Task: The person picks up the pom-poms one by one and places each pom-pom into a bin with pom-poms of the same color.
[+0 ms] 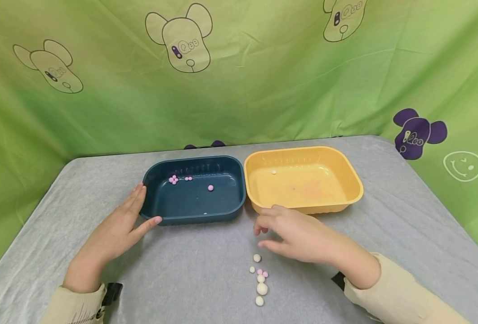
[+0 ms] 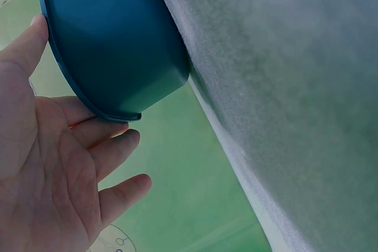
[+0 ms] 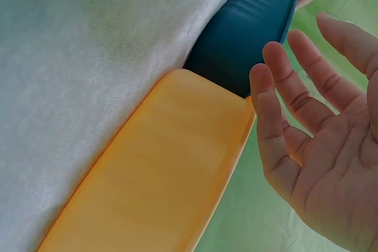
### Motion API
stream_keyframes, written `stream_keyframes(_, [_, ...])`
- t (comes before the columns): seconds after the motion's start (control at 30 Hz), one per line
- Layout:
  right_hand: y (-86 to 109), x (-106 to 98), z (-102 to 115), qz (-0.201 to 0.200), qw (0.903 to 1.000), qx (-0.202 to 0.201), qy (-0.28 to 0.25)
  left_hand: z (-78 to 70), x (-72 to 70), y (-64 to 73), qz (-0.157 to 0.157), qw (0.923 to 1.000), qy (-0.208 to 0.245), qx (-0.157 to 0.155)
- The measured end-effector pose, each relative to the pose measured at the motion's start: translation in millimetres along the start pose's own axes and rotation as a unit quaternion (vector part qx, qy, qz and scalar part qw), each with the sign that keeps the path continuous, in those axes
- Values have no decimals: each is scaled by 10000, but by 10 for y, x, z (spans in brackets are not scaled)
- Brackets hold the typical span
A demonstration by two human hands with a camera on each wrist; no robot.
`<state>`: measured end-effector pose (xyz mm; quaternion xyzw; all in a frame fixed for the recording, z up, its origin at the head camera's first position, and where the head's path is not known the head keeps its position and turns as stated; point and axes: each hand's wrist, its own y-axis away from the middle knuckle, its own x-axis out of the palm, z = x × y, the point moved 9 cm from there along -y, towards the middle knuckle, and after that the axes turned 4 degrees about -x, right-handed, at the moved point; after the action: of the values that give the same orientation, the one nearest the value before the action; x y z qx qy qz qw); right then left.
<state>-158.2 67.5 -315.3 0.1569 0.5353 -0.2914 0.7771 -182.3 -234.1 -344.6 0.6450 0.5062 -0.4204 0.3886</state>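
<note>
My left hand [image 1: 109, 234] lies against the left end of a dark blue plastic tray [image 1: 202, 219], its fingers straight. In the left wrist view, the thumb and fingertips touch the tray's rim. Several small pink balls [image 1: 210, 188] lie inside this tray. My right hand [image 1: 299, 234], fingers loosely bent and holding nothing, hovers by the front edge of a yellow tray [image 1: 259, 186]. One small white ball [image 1: 274, 172] rests in the yellow tray. On the cloth below the right hand, several white balls [image 1: 261, 289] and two pink balls [image 1: 265, 274] form a rough line.
The two trays stand side by side, nearly touching, towards the back of a table covered in grey cloth [image 1: 198, 279]. Behind them hangs a green curtain [image 1: 263, 90] printed with cartoon heads.
</note>
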Motion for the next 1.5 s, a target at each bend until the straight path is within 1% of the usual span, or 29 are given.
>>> stream_keyframes(0.4, [76,-13,41,-37,9998,-159,107,4,-1,-3,24,10000,8,-2])
stream_keyframes(0.7, [135,28,57,131,9997,-170,113,4,-5,-5,7,10000,-8,13])
stream_keyframes(0.97, [155,73,74,189,9995,-224,126,10,-1,-5,-3,10000,-32,16])
stream_keyframes(1.2, [182,123,71,302,9994,-117,151,6,-1,-3,-7,10000,-3,30])
stream_keyframes(1.33, [208,115,85,234,9993,-221,177,5,-3,-2,-9,10000,14,33])
stream_keyframes(1.5, [228,147,90,309,9989,-268,218,9,0,0,-3,10000,5,29])
